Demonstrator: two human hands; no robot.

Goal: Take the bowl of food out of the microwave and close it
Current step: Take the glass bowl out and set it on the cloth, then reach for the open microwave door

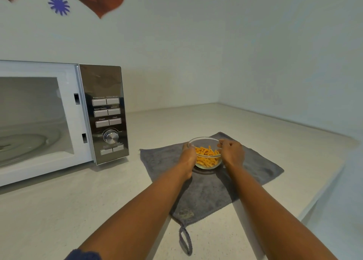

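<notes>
A clear glass bowl (206, 162) of orange pasta pieces (206, 153) rests on a grey towel (255, 167) in the middle of the counter. My left hand (189, 158) grips the bowl's left side and my right hand (232, 153) grips its right rim. To the left stands the white microwave (68, 110), its cavity exposed, with the glass turntable (23, 143) bare inside and the latch slots showing. Its door is out of view beyond the left edge.
The microwave's mirrored control panel (107, 114) with buttons and a dial faces me. The pale counter (176, 122) runs into a wall corner behind the towel; its edge falls away at the right. The towel's hanging loop (185, 240) lies toward me.
</notes>
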